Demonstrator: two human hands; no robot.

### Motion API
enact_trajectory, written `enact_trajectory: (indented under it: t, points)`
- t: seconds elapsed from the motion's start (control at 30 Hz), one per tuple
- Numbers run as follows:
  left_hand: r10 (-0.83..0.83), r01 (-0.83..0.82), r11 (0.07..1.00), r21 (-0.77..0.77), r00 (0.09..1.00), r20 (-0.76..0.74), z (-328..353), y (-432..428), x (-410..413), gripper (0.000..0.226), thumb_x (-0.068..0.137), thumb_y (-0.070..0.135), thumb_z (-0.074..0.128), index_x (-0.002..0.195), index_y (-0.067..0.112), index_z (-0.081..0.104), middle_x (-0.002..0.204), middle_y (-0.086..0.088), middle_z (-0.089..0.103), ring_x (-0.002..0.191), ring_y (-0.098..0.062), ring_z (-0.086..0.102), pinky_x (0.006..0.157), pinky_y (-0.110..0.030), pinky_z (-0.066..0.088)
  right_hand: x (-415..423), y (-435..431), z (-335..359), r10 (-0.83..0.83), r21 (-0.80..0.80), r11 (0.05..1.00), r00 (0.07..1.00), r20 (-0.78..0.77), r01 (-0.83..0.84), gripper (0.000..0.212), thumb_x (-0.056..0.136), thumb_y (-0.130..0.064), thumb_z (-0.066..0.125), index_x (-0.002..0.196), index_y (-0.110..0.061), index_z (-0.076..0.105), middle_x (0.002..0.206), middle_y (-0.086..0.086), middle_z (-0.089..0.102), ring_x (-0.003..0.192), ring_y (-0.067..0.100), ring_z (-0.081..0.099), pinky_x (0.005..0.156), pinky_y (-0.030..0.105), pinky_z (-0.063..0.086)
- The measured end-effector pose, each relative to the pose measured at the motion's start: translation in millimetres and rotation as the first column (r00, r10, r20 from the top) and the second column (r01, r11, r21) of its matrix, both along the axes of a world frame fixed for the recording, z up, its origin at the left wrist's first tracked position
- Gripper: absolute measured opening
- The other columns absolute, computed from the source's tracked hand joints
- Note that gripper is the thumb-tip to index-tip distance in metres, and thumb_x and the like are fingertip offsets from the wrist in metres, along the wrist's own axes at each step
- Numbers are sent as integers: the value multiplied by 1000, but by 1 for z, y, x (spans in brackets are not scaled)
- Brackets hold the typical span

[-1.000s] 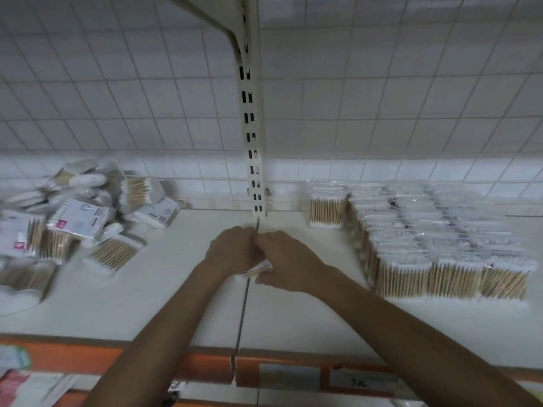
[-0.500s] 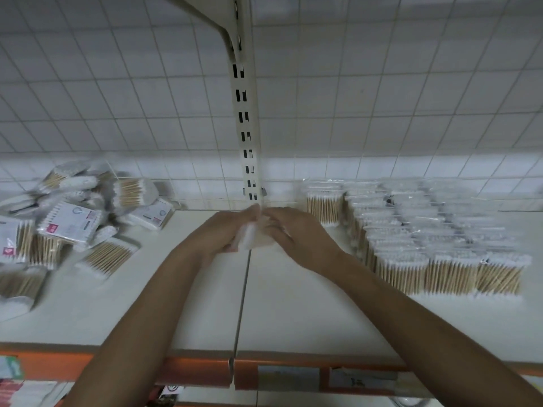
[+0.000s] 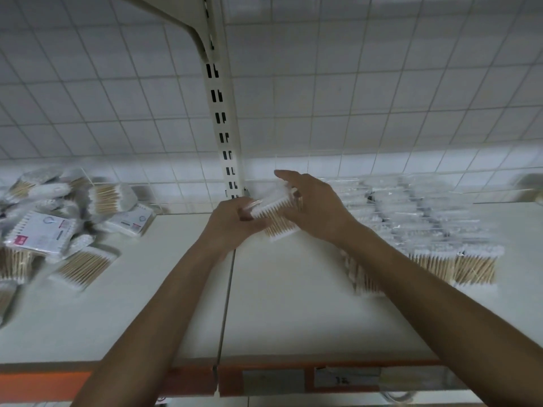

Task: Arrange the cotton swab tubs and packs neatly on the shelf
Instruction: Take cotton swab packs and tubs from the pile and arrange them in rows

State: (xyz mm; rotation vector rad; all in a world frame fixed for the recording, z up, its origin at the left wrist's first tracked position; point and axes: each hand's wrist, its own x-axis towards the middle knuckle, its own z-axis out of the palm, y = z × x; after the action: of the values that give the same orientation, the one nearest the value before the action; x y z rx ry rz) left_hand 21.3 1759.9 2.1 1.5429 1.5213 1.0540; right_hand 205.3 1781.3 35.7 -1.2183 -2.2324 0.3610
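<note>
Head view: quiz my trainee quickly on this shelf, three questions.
1. True or false: the left hand and right hand both hold one swab pack.
2. Where do the neat rows stand from the upright? A left, B right, C above.
3. Fill in: the loose pile lies on the shelf's ___ side.
Key: 1 true; 2 B; 3 left.

A white back wall [image 3: 382, 83], gridded in small squares, rose behind the shelf [image 3: 293, 304] — dim and grey higher up, brighter in a band just above the boards. A cream slotted upright [image 3: 219, 113] ran up its middle to an angled bracket [image 3: 176, 22]. The shelf's front edge carried an orange strip [image 3: 44, 383] with label holders [image 3: 346, 380].
</note>
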Motion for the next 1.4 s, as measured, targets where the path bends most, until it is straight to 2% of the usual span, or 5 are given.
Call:
enact_trajectory:
  t: [0.17, 0.5, 0.7, 1.2, 1.4]
  points:
    - [24, -24, 997, 70, 1000, -8, -4, 12, 17, 25, 75, 20, 77, 73, 23, 53, 55, 14, 45, 56, -5, 45, 62, -22, 40, 17, 17, 18, -44, -17, 999, 999, 29, 45, 31, 80, -17, 71, 110, -15, 61, 104, 4, 62, 87, 19, 61, 87, 34, 48]
    - [28, 25, 994, 108, 888, -460, -32, 30, 51, 45, 86, 36, 65, 54, 19, 37, 54, 6, 41, 56, -9, 41, 57, -26, 28, 36, 35, 8, -184, 116, 982, 891, 415, 148, 27, 88, -20, 58, 113, -10, 57, 110, 9, 60, 106, 24, 50, 85, 34, 47]
    - [87, -54, 995, 89, 901, -426, -41, 34, 59, 24, 79, 31, 73, 66, 16, 59, 83, 11, 57, 82, -15, 61, 66, -19, 34, 34, 38, 3, -201, 162, 977, 831, 519, 135, 25, 90, -19, 55, 112, -11, 60, 113, 7, 58, 109, 24, 47, 84, 33, 44]
    - [65, -49, 998, 47, 893, -446, -38, 31, 61, 24, 82, 35, 70, 94, 14, 66, 94, 0, 72, 94, -15, 64, 82, -28, 47, 22, 25, 8, -299, 277, 944, 820, 489, 179, 35, 89, -27, 56, 120, -12, 50, 118, 7, 54, 112, 25, 44, 88, 34, 40]
    - [149, -100, 988, 115, 793, -590, -10, 8, 26, 15, 90, 22, 52, 93, 12, 63, 100, -6, 69, 97, -26, 62, 75, -27, 40, -42, -9, 10, -22, 187, 981, 924, 381, -54, 28, 92, -25, 49, 115, -9, 54, 113, 8, 55, 108, 25, 48, 86, 35, 45]
